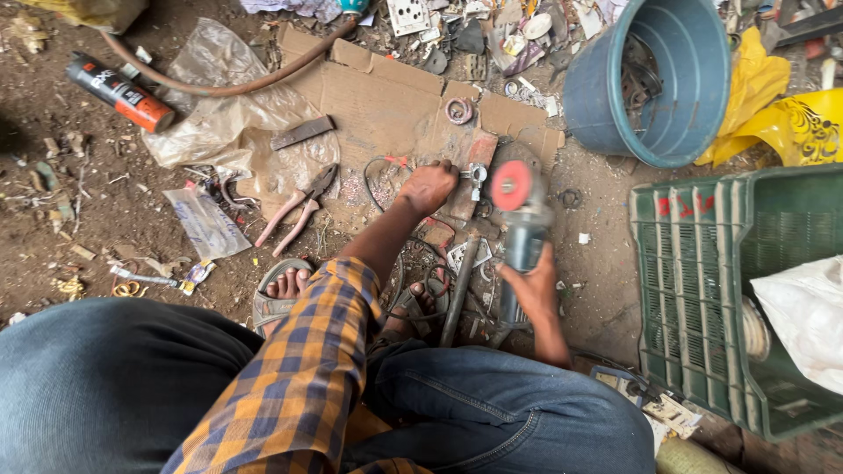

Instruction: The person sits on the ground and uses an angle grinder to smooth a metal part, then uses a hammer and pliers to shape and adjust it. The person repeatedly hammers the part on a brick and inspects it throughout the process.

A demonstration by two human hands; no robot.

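Both hands busy: right hand [534, 285] hides grinder [520, 224] handle; left hand [428, 186] covers workpiece.

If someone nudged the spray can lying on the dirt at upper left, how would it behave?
The spray can lies on its side, so its round body would probably roll, though the rough dirt and scattered debris likely stop it soon. It looks rigid metal, unlikely to flex. How full it is cannot be seen.

We count: one angle grinder [518, 224], one pair of pliers [303, 206], one spray can [120, 92], one blue bucket [615, 88], one green crate [694, 290], two sandalled feet [283, 288].
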